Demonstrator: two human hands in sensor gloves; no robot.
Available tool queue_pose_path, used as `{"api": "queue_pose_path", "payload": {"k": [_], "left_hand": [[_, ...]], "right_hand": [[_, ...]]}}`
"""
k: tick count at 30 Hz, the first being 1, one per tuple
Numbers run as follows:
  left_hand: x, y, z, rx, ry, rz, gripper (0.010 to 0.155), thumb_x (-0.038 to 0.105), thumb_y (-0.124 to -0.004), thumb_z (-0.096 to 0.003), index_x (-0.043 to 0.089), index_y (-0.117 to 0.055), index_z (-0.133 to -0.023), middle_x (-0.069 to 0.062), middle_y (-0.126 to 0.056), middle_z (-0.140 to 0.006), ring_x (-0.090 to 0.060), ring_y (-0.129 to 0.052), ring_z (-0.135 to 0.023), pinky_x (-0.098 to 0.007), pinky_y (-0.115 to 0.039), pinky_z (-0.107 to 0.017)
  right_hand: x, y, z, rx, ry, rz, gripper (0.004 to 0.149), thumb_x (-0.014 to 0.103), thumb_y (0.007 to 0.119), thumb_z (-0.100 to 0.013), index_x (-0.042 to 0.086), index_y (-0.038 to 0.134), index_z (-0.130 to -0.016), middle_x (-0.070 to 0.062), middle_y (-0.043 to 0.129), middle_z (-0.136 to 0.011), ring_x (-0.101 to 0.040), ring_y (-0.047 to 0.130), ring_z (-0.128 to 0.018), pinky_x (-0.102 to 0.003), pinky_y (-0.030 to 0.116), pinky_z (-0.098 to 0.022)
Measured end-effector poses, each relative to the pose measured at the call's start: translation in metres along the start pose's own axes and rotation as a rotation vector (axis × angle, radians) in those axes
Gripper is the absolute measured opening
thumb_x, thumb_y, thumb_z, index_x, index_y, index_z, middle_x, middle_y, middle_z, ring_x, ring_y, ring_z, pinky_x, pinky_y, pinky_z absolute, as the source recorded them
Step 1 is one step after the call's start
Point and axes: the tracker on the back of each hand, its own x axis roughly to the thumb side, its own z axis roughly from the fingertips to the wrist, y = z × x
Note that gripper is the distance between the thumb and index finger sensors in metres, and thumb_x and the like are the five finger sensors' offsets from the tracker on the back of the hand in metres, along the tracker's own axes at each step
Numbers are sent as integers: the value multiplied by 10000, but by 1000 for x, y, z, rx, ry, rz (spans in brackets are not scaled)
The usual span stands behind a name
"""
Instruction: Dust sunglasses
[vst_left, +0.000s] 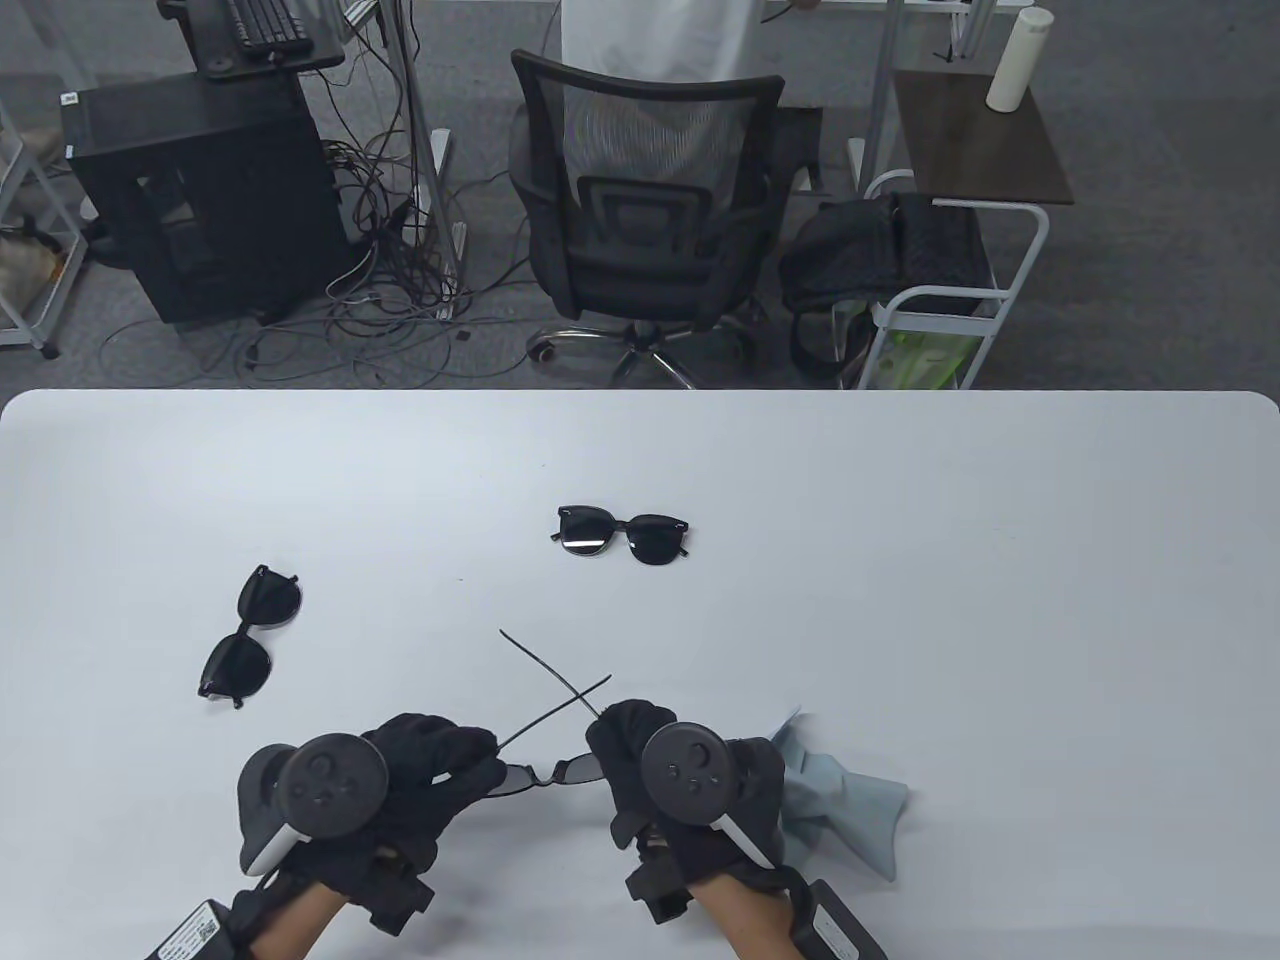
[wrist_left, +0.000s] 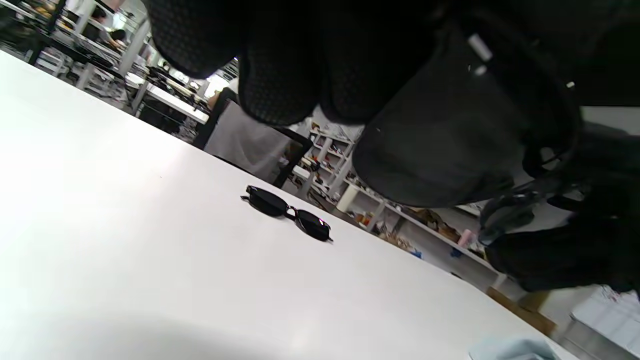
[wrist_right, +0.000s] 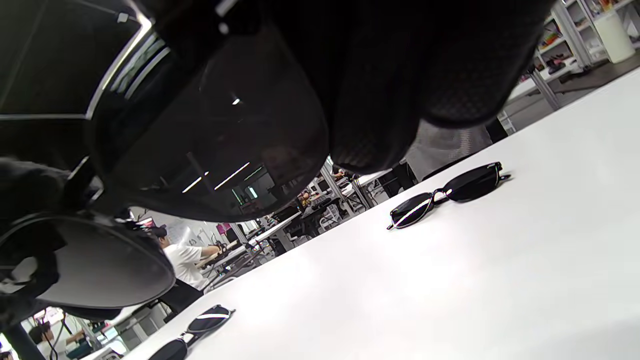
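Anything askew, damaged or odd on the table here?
Nothing looks damaged. Both hands, left and right, hold sunglasses whose thin arms cross over each other. The blue cloth lies crumpled beside the right hand, unused.

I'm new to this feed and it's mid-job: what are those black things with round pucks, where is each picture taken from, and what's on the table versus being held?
Those are a person's two gloved hands; the round pucks are trackers strapped on their backs. The big picture looks down at the white table. The other two come from cameras on each wrist, tilted, so the table slants.

The left hand and right hand together hold one pair of sunglasses, its thin arms crossed and pointing away.

Lying on the table: a second pair in the middle, a third pair to the left, and a light blue cloth beside the right hand, not held.
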Motion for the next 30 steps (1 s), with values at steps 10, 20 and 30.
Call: {"api": "queue_pose_path", "payload": {"k": [10, 20, 30], "left_hand": [[-23, 12, 2, 118, 216, 303, 473, 606, -705, -468, 289, -796, -807, 73, -885, -685, -217, -894, -721, -466, -748, -570], [-29, 12, 1, 110, 246, 369, 467, 605, -700, -470, 298, -790, -811, 81, -881, -694, -210, -894, -725, -458, -751, -571], [-25, 17, 4, 167, 209, 250, 633, 620, -714, -457, 268, -657, -980, 24, -808, -893, -241, -892, -753, -459, -753, -572]], "right_hand": [[-15, -3, -5, 13, 84, -212, 398, 481, 621, -459, 212, 691, -745, -47, 849, -808, -271, 947, -705, -462, 811, -555], [-29, -2, -9, 100, 78, -624, 379, 474, 684, -470, 244, 692, -771, -41, 790, -892, -259, 894, -796, -437, 790, -618], [-38, -1, -9, 75, 214, -536, 418, 499, 694, -466, 185, 747, -736, -65, 915, -750, -239, 1019, -611, -412, 889, -481]]}}
